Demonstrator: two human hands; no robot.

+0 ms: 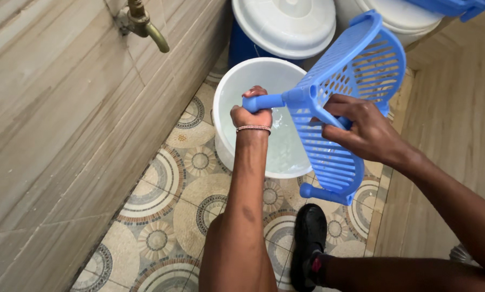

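Nearest the camera, a bare knee and a foot in a black shoe rest on the patterned tile floor. Above them the left hand, wearing a beaded bracelet, is closed in a fist around one tubular leg of a blue plastic slotted rack. At the rack's middle, the right hand grips a rib, fingers curled round it. This rack is held in the air, tilted on edge over a white bucket with water in it; its long axis runs from lower centre up toward the upper right, its curved end pointing up and away, and a second leg sticks out at the bottom end. Behind the bucket stands a blue barrel with a white lid, beside it another white-lidded container. A brass tap juts from the tiled wall at the left, well apart from the rack
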